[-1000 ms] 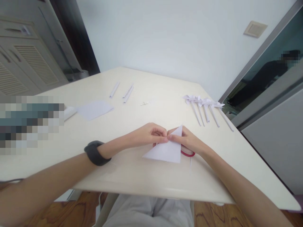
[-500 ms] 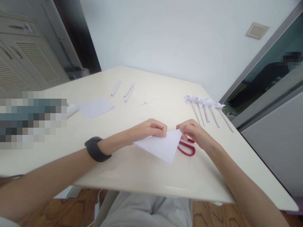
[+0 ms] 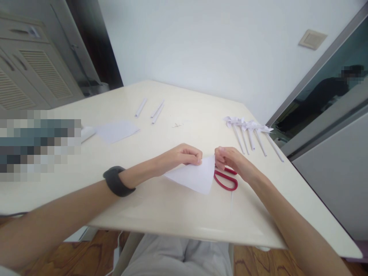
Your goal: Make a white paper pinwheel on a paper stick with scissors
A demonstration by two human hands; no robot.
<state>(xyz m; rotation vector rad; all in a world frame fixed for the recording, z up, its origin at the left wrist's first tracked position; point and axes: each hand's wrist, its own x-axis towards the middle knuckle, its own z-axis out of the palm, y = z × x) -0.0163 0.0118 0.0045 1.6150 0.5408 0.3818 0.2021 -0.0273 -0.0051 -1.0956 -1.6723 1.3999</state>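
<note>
- The folded white paper triangle [image 3: 193,177] lies near the front edge of the cream table [image 3: 172,214], between my 2 hands, its lower point toward me.
- I judge it very light and limp away from the creases; it would slide easily on this smooth top and crumple if squeezed, so corners and folded edges are the places to pinch.
- My left hand [image 3: 178,157] is curled nearly closed, fingertips pinching the triangle's upper edge.
- My right hand [image 3: 230,159] is loosely curled, fingertips at the triangle's right corner; I cannot tell whether they grip it or only touch.
- The red-handled scissors [image 3: 225,180] lie just beside the paper, partly under my right hand.
- Farther right, 5 paper pinwheels [image 3: 250,132] lie in a row.
- Far left: a flat paper sheet [image 3: 116,131] and rolled paper sticks [image 3: 149,109].
</note>
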